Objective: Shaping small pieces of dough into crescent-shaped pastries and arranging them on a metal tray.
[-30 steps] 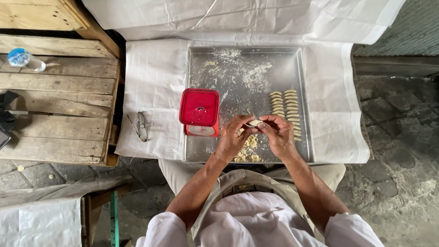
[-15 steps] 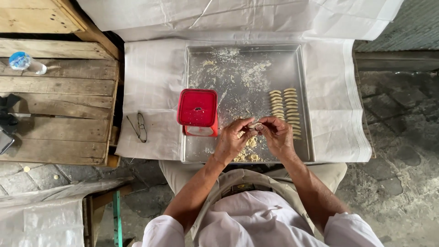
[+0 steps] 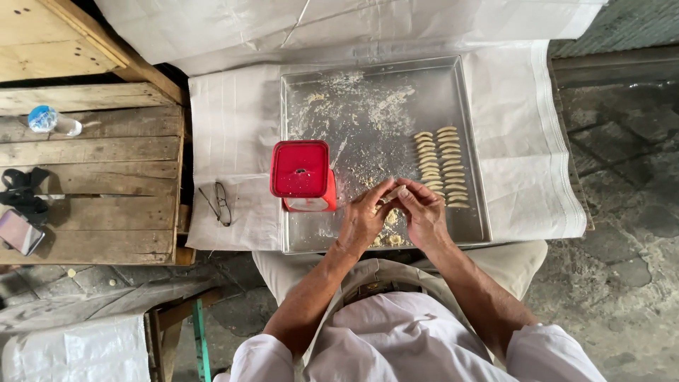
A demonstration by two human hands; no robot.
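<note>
Both hands [image 3: 396, 216] lowered, fingers pinching dough [image 3: 390, 217].

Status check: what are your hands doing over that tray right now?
Left hand and right hand pinching dough together. Over tray. Red box beside left, clear.

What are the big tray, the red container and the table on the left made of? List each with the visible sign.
Tray: looks like bare metal, perhaps aluminium; dull grey sheen, raised rim, dusted with flour.
Red container: seems plastic; a smooth, glossy red lid over a clearer wall.
Table: unfinished wood; weathered planks with grain and gaps between them.
</note>
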